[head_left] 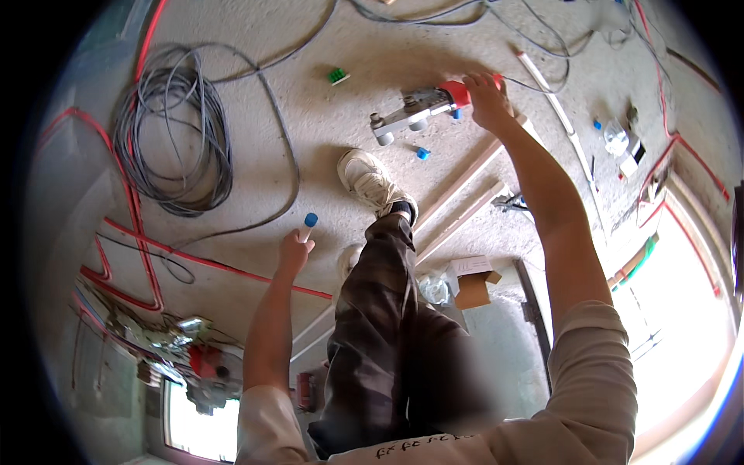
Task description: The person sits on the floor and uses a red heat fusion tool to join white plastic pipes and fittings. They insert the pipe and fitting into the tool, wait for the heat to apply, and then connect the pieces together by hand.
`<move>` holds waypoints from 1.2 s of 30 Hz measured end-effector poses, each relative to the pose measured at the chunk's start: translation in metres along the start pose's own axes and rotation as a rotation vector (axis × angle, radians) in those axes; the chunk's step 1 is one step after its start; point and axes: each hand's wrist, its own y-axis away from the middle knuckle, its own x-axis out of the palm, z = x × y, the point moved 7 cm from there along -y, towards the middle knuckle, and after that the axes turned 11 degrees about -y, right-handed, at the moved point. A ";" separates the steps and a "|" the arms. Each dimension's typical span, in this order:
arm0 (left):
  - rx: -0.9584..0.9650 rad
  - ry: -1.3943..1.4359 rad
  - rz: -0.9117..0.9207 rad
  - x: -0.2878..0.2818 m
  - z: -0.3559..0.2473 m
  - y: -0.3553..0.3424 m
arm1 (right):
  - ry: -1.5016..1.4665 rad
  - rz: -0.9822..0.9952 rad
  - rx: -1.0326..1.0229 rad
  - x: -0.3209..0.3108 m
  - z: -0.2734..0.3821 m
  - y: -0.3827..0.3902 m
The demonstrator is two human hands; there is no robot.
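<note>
My left hand (293, 253) is closed round a short white pipe with a blue end (311, 220), held upright to the left of my shoe (370, 180). My right hand (490, 105) grips the red handle of a pipe welding iron (415, 114), ahead and to the right. Its long metal heating plate carries round sockets and points left, low over the floor. A blue fitting (423, 153) lies just below the iron. Another small blue piece (456, 114) shows beside the handle, close to my right hand.
A coil of grey cable (221, 147) lies at the left, near red conduit (205, 263). A small green piece (337, 76) is farther ahead. Long pale strips (459, 188) and a white pipe (559, 113) lie on the right. An open cardboard box (473, 291) stands near my legs.
</note>
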 end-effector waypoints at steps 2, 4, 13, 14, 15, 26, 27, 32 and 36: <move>-0.035 -0.012 0.003 0.008 0.002 0.000 | -0.145 -0.034 -0.047 0.002 0.000 -0.015; -0.060 0.007 -0.005 0.012 0.002 0.005 | -0.254 0.022 -0.003 0.015 0.011 -0.016; -0.134 -0.029 0.009 0.022 -0.015 -0.006 | -0.688 -0.191 0.290 0.076 0.142 0.063; -0.125 -0.034 0.013 0.024 -0.014 -0.009 | -0.739 -0.147 0.339 0.082 0.155 0.064; -0.117 -0.039 0.018 0.026 -0.014 -0.012 | -0.790 -0.101 0.387 0.086 0.165 0.065; -0.171 -0.081 -0.034 0.008 -0.010 -0.032 | -0.210 0.170 0.165 0.131 0.171 0.067; -0.139 -0.089 -0.080 0.006 -0.011 -0.037 | -0.233 0.376 0.117 0.136 0.167 0.059; -0.029 -0.094 -0.160 0.009 -0.023 -0.047 | -0.159 0.487 -0.121 -0.025 0.177 0.005; -0.005 -0.035 -0.221 0.012 -0.036 -0.042 | -0.163 0.395 -0.132 -0.085 0.092 -0.065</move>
